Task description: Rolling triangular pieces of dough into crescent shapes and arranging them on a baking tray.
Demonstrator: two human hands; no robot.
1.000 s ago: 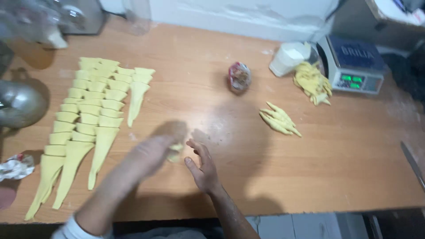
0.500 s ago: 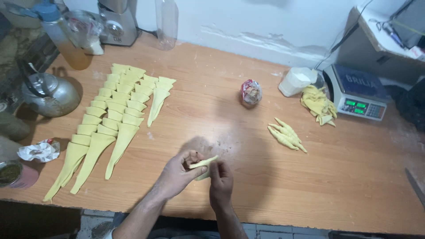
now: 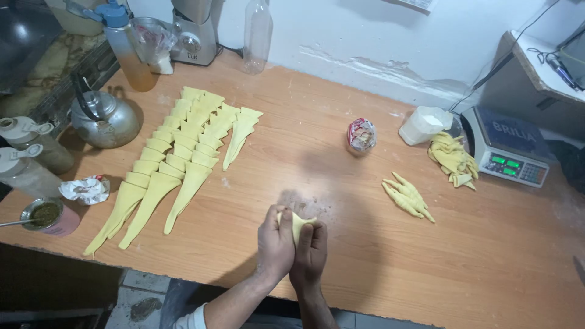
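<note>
On the long wooden tabletop (image 3: 341,152), overlapping rows of long yellow dough triangles (image 3: 177,164) lie at left. A digital scale (image 3: 509,149) sits far right, a few shaped dough pieces (image 3: 408,198) near it. Near the front edge, the left hand (image 3: 274,244) and right hand (image 3: 311,253) close together around a small yellow dough piece (image 3: 300,224), seemingly mid-shaping; continuing calls for even pressure.

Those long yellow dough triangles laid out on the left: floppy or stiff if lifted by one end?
Probably floppy: the dough triangles lie thin and flat, draped over each other. The piece between the left hand and right hand bends readily. Thin tips likely stretch or tear.
</note>
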